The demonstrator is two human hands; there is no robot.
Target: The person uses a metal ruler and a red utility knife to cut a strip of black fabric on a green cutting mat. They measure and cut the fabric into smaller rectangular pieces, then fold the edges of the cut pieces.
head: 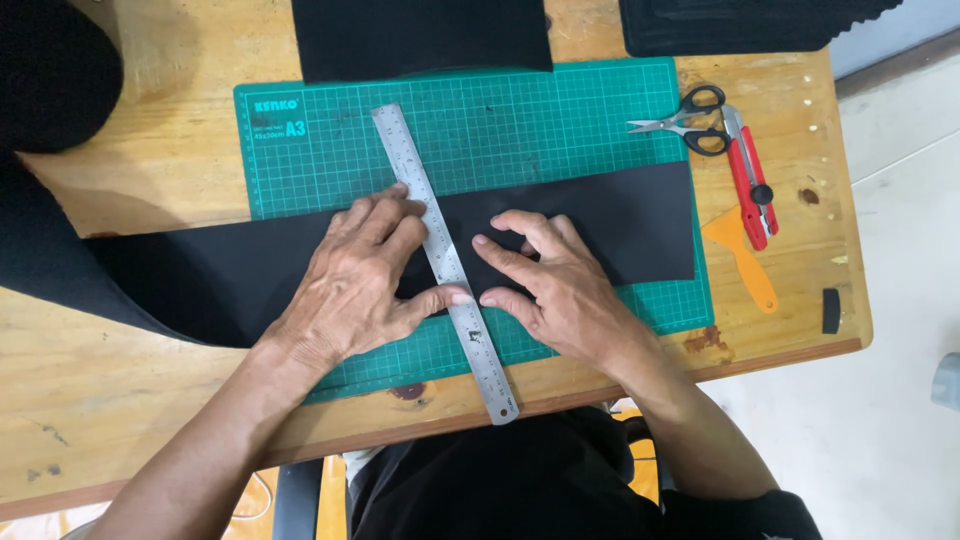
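Both hands are pressing flat on a steel ruler (445, 262) that is lying diagonally across a strip of black sheet material (590, 215), which itself is lying across a green cutting mat (500, 125).

- Left hand (350, 285): palm down, fingers spread on the black strip just left of the ruler, thumb tip touching the ruler's edge. Nothing is clasped; it is pinning, not gripping.
- Right hand (555, 280): also palm down and spread, on the strip just right of the ruler, index and thumb tips meeting the ruler's other edge. Holding no tool.
- The ruler is running between the 2 hands, its far end on bare mat beyond the fingers, its near end overhanging the mat onto the wooden table (150, 400) toward the body.

Progress, as judged: the ruler is being aligned; no cut line is showing in the strip and no blade is in hand, so the marking or cutting appears not yet done.

Around: well right of the right hand, black-handled scissors (690, 122), a red utility knife (750, 175) and an orange plastic scraper (745, 255) are lying. Beyond the fingers, another black sheet (420, 35) is overlapping the mat's far edge. Nothing is obstructing the ruler; the knife is lying out of immediate reach.
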